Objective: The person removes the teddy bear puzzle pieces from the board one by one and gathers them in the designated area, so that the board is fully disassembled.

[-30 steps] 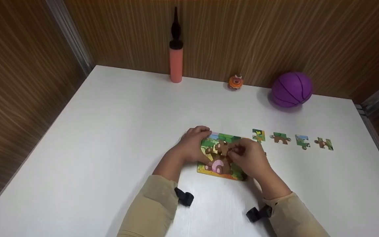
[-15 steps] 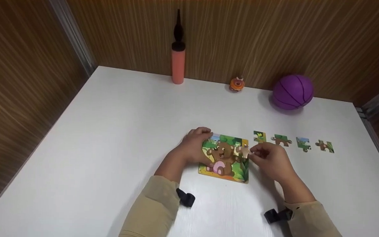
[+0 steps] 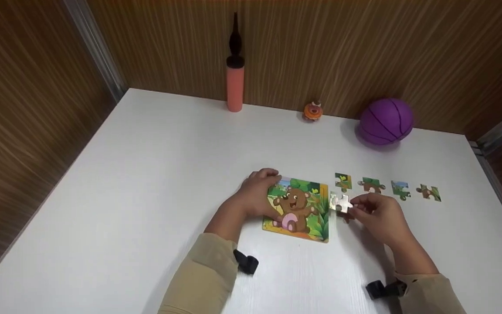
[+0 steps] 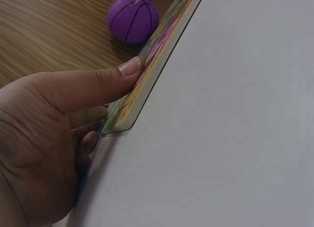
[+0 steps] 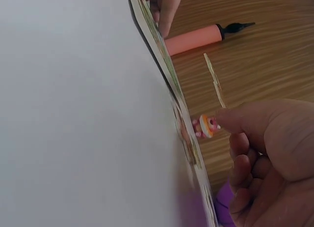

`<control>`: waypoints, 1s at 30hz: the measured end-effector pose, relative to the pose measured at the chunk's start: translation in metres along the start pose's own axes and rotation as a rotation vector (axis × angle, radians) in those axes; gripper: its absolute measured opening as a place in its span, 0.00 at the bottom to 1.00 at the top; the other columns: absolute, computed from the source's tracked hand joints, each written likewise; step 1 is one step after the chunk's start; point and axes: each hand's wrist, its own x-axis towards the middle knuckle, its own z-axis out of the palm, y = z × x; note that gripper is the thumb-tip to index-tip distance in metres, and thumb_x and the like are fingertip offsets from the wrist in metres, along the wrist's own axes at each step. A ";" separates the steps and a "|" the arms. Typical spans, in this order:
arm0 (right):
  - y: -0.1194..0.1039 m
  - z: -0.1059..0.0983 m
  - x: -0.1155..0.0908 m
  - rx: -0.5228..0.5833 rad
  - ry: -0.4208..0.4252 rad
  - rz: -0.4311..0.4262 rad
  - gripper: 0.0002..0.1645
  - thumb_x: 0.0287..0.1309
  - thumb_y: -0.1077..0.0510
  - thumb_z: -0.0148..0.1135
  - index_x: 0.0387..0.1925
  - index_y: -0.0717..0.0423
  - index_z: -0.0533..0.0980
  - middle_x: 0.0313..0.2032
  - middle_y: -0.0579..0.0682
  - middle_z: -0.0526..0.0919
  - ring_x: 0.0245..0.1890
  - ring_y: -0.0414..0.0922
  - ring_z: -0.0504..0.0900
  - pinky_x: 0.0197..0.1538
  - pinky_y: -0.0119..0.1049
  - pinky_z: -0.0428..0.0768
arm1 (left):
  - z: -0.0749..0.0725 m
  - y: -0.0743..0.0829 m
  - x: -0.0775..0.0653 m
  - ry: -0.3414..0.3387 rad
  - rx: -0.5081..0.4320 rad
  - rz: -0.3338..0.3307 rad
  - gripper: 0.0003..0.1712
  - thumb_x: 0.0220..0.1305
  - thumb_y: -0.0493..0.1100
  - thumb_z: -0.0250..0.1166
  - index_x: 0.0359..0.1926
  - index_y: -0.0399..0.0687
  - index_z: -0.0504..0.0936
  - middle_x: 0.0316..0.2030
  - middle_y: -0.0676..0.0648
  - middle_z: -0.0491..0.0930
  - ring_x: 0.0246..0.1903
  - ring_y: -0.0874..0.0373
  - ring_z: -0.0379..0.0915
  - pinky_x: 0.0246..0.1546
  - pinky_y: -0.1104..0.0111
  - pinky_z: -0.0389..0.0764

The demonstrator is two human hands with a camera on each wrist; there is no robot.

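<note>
A bear jigsaw puzzle (image 3: 296,209) in a flat board lies on the white table. My left hand (image 3: 257,192) holds the board by its left side. In the left wrist view the thumb of this left hand (image 4: 59,114) presses on the picture near the edge, other fingers curled at the side. Just right of the board, my right hand (image 3: 381,218) pinches a jigsaw piece (image 3: 340,203) between thumb and fingers, its surface shining with glare. Seen edge-on in the right wrist view, this piece (image 5: 214,79) is raised above the table. Another brown piece (image 3: 347,217) lies partly hidden beneath it.
A row of loose pieces, among them a yellow-green one (image 3: 343,181) and a brown one (image 3: 429,192), lies behind and right of my right hand. Along the back wall stand a pink hand pump (image 3: 235,87), a small orange toy figure (image 3: 313,111) and a purple ball (image 3: 386,121).
My right hand has moved right, carrying the jigsaw piece from over the puzzle to beside its right edge. More of the bear picture shows. My left hand stays on the board.
</note>
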 end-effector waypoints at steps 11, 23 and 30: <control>0.029 -0.029 -0.008 -0.060 0.028 0.067 0.10 0.63 0.70 0.70 0.45 0.70 0.85 0.31 0.53 0.81 0.27 0.39 0.73 0.25 0.29 0.74 | -0.002 -0.003 0.000 0.008 0.022 -0.019 0.67 0.40 0.51 0.91 0.80 0.46 0.66 0.78 0.50 0.61 0.77 0.49 0.53 0.77 0.55 0.58; 0.057 -0.049 -0.010 -0.109 -0.021 0.103 0.10 0.65 0.69 0.68 0.47 0.70 0.85 0.32 0.53 0.83 0.25 0.39 0.75 0.24 0.32 0.77 | -0.003 -0.005 0.001 0.011 0.019 0.014 0.68 0.40 0.53 0.91 0.80 0.43 0.66 0.78 0.48 0.61 0.77 0.48 0.53 0.78 0.54 0.55; 0.063 -0.050 -0.009 -0.149 -0.063 0.129 0.11 0.66 0.66 0.70 0.46 0.69 0.85 0.33 0.53 0.85 0.29 0.42 0.76 0.27 0.31 0.78 | -0.004 -0.005 0.000 0.013 0.022 0.015 0.68 0.40 0.53 0.91 0.80 0.43 0.66 0.78 0.48 0.61 0.77 0.48 0.53 0.78 0.54 0.56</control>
